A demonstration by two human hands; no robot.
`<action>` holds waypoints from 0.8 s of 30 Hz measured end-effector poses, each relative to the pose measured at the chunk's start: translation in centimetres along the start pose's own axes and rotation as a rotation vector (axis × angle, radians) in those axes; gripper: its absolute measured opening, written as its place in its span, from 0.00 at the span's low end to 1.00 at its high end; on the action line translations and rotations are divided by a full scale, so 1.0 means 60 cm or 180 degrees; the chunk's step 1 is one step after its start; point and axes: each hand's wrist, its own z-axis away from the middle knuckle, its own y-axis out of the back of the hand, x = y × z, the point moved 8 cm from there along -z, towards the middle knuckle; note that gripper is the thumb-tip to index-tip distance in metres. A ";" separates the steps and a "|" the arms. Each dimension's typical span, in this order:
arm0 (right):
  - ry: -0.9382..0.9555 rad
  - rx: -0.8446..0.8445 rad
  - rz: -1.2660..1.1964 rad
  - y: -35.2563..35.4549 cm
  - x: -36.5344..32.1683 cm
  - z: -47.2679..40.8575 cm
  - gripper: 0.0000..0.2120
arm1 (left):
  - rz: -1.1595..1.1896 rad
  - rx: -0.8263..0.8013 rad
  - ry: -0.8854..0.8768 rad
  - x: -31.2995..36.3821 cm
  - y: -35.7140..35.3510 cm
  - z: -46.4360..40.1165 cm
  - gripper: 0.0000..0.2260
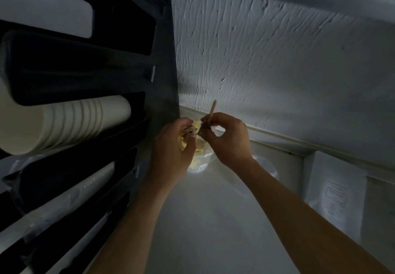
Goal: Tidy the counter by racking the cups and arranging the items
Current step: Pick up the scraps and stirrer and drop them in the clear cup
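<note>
From the head camera I see both hands meeting at the back of a pale counter, close to the foot of a rough white wall. My left hand is curled around a bundle of small yellow packets that seem to sit in a clear wrapper; the fingers are closed on it, and the wrapper's lower end hangs at or near the counter, though in this dim light I cannot tell whether it touches. My right hand pinches a thin wooden stick between thumb and forefinger, the remaining fingers loosely bent; the stick points up and slightly right, its lower end hidden among the fingers beside something dark that I cannot make out. The two hands are just beside each other, nearly touching.

At left a dark cup rack fills the frame, its slots running sideways. One slot holds a stack of white cups lying on its side; a second stack lies in a slot below. At the right edge a white bag with a printed label stands against the wall, well apart from the hands.
</note>
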 end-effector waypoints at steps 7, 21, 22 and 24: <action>-0.0055 -0.0029 -0.0064 -0.002 0.010 0.004 0.09 | -0.0139 -0.0005 -0.0032 0.004 -0.001 0.001 0.15; -0.0110 -0.0102 0.0078 0.020 0.007 0.021 0.11 | -0.0289 -0.0010 -0.0161 0.000 -0.001 0.022 0.13; -0.0094 -0.0121 0.0168 0.018 0.007 0.023 0.10 | -0.0325 0.0006 -0.0200 0.001 -0.002 0.024 0.13; -0.0032 -0.0207 0.0369 0.012 0.008 0.029 0.10 | -0.0382 0.0009 -0.0244 0.000 -0.005 0.026 0.11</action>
